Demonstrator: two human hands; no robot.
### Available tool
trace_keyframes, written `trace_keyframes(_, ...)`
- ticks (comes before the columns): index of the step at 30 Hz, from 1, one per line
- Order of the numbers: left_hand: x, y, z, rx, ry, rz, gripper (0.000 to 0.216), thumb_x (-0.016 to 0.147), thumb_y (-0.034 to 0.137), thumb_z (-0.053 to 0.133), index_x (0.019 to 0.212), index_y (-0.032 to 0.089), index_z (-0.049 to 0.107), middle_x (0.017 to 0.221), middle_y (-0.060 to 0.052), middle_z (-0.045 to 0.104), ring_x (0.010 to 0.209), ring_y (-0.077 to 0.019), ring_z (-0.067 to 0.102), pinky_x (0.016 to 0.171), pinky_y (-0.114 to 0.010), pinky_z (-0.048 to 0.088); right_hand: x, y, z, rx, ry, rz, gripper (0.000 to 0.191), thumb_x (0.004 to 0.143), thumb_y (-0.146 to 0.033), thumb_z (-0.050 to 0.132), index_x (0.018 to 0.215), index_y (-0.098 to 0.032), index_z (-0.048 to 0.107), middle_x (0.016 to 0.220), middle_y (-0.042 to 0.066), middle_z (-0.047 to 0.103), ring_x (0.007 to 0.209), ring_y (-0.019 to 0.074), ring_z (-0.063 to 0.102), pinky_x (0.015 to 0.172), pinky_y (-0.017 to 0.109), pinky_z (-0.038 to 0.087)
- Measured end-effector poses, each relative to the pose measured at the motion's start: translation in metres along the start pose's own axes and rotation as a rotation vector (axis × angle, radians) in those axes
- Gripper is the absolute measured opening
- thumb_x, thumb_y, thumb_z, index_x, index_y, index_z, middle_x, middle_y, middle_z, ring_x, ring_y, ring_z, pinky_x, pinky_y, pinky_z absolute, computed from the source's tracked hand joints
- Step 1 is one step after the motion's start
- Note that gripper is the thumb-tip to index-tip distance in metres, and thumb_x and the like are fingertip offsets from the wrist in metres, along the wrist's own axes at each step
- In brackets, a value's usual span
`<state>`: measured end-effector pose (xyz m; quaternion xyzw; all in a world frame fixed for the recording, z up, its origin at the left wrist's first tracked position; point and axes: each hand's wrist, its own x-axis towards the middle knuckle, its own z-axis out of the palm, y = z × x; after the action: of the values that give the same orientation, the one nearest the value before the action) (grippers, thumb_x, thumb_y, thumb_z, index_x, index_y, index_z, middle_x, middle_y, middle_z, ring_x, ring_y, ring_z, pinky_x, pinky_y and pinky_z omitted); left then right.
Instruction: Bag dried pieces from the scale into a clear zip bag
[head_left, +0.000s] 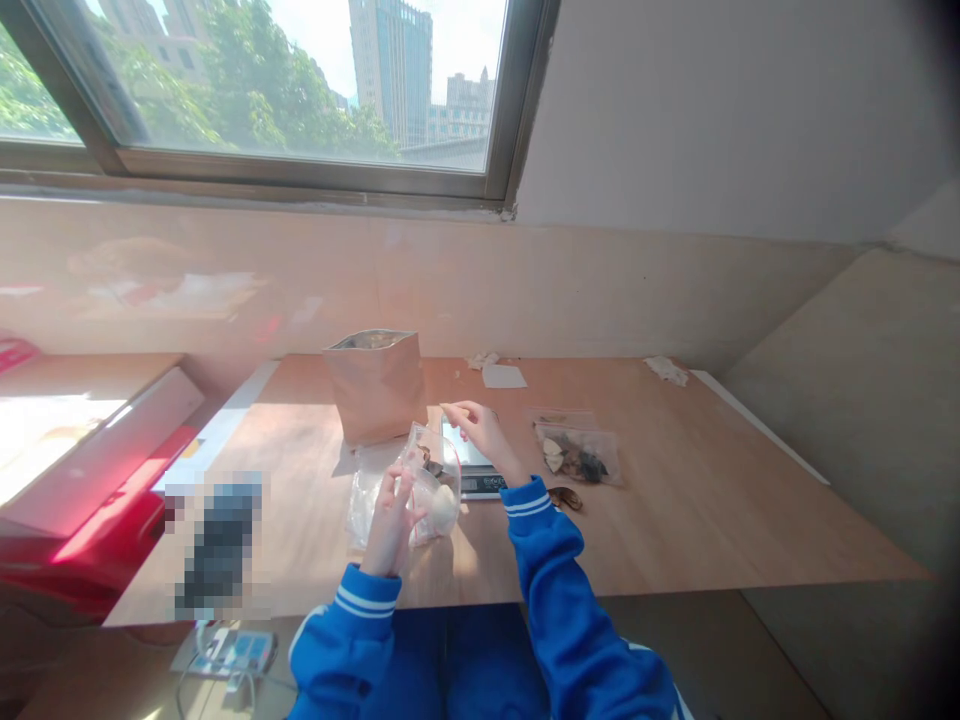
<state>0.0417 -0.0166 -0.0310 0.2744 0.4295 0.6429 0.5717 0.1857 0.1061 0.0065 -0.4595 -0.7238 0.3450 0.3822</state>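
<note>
A pale wood table [712, 500] runs to a plastered wall [637, 285] under a window [300, 95]. Near its middle the left hand [391, 515], fingers curled, grips a clear bag [444, 468], which stands beside a scale [457, 450]. The right hand [484, 432] is over the scale, thumb and fingertips drawn together; whether they hold anything cannot be told. Behind the bag stands an open pouch [379, 390]. Rightward lie a filled packet [581, 455] and a brown piece [566, 498]. White paper [504, 377] lies near the wall.
</note>
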Motion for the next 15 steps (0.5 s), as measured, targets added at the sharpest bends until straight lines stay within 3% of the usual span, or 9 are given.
trace_keyframes(3,0.001,-0.005,-0.001,0.020,-0.023,0.010,0.030,0.080,0.048,0.062,0.088,0.022,0.049,0.137,-0.009,0.048,0.115,-0.0257,0.056,0.073,-0.034,0.057,-0.011,-0.040,-0.021,0.189,-0.209,-0.006,0.034,0.090,-0.039,0.049,0.105,-0.015,0.068,0.076,0.001,0.065,0.055,0.0098,0.049,0.052,0.021,0.039)
trace_keyframes(7,-0.001,-0.007,-0.001,0.097,-0.043,0.045,0.032,0.079,0.049,0.063,0.084,0.020,0.051,0.143,-0.010,0.043,0.117,-0.0277,0.055,0.073,-0.033,0.056,-0.023,-0.073,-0.030,0.060,-0.378,0.003,0.033,0.086,-0.025,0.054,0.117,-0.016,0.061,0.081,0.001,0.065,0.063,0.0115,0.056,0.057,0.021,0.044)
trace_keyframes(12,-0.005,-0.006,0.002,0.109,-0.032,0.078,0.031,0.080,0.049,0.063,0.084,0.020,0.054,0.143,-0.009,0.044,0.120,-0.0284,0.053,0.080,-0.035,0.056,-0.034,-0.075,-0.012,-0.286,-0.347,-0.067,0.027,0.079,0.000,0.048,0.100,-0.014,0.058,0.082,0.006,0.066,0.072,0.0170,0.063,0.064,0.025,0.046)
trace_keyframes(15,-0.006,-0.005,0.002,0.100,-0.024,0.104,0.031,0.080,0.050,0.062,0.088,0.021,0.057,0.144,-0.009,0.044,0.123,-0.0288,0.051,0.084,-0.038,0.055,-0.037,-0.067,0.000,-0.172,-0.190,-0.087,0.025,0.074,0.003,0.050,0.090,-0.015,0.056,0.068,0.002,0.063,0.058,0.0167,0.060,0.054,0.024,0.043)
